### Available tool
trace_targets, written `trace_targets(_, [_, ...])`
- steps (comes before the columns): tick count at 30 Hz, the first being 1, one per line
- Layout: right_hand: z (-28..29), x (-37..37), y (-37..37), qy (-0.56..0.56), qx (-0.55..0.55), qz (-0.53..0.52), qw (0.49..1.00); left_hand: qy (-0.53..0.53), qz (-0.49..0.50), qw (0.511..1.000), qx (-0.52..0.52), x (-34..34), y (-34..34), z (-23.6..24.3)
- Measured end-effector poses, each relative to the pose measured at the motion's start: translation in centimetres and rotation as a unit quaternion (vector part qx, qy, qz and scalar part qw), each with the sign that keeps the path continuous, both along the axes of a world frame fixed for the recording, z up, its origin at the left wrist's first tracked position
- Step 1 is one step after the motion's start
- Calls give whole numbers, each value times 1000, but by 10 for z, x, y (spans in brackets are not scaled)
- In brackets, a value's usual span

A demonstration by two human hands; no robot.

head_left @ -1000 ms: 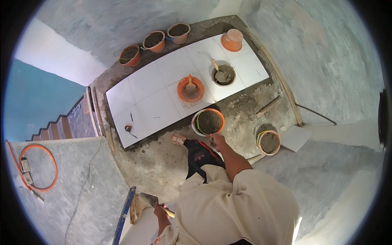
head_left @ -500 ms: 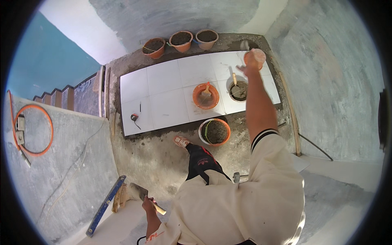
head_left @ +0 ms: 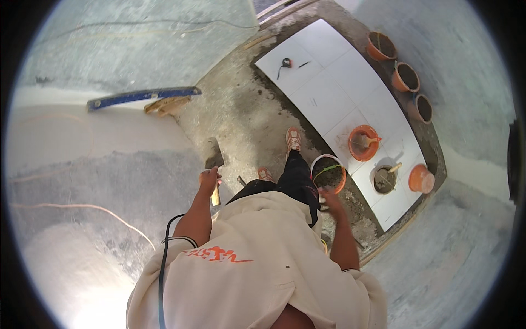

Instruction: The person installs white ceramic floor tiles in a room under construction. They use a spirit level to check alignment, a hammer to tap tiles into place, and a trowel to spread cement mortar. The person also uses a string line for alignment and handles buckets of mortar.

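My left hand (head_left: 209, 179) is closed round the wooden handle of a trowel (head_left: 214, 154), its grey blade pointing away from me. My right hand (head_left: 330, 200) is low beside a white-and-orange bucket (head_left: 344, 179) of grey mortar with a green-yellow handle; motion smears its fingers. Beyond, on white tiles (head_left: 307, 88), an orange basin (head_left: 351, 143) has a brush (head_left: 372, 141) in it. Next to it is a pail (head_left: 376, 181) of mortar with a wooden-handled tool (head_left: 395, 167). An orange bucket (head_left: 416, 176), bottom outward, stands at the tiles' far right end.
Three orange buckets of dark mix (head_left: 382, 46) line the wall at upper right. A tape measure (head_left: 286, 62) and a dark thin stick (head_left: 304, 64) lie on the tiles. To the left, a blue spirit level (head_left: 137, 97) lies by wooden pieces (head_left: 167, 105). A cable (head_left: 90, 206) trails at left.
My view has swung left. My right hand has drawn back from the orange bucket at the tiles' end to beside the mortar bucket near me. My left hand still holds the trowel.
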State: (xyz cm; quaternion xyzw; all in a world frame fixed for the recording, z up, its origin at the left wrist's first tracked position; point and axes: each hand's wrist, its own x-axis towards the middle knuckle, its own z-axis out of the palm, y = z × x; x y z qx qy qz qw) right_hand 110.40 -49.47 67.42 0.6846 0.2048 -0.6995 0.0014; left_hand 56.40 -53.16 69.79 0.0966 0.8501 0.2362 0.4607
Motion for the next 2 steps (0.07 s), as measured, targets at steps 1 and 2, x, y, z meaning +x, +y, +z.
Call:
trace_targets(1, [-7,-21,-10,118,10,4,993,-2,7,1000,10,3,-2,-2])
trace_targets(2, [20,-55,-2,194,24,-2,981,3,19,1000,17,0,-15,0])
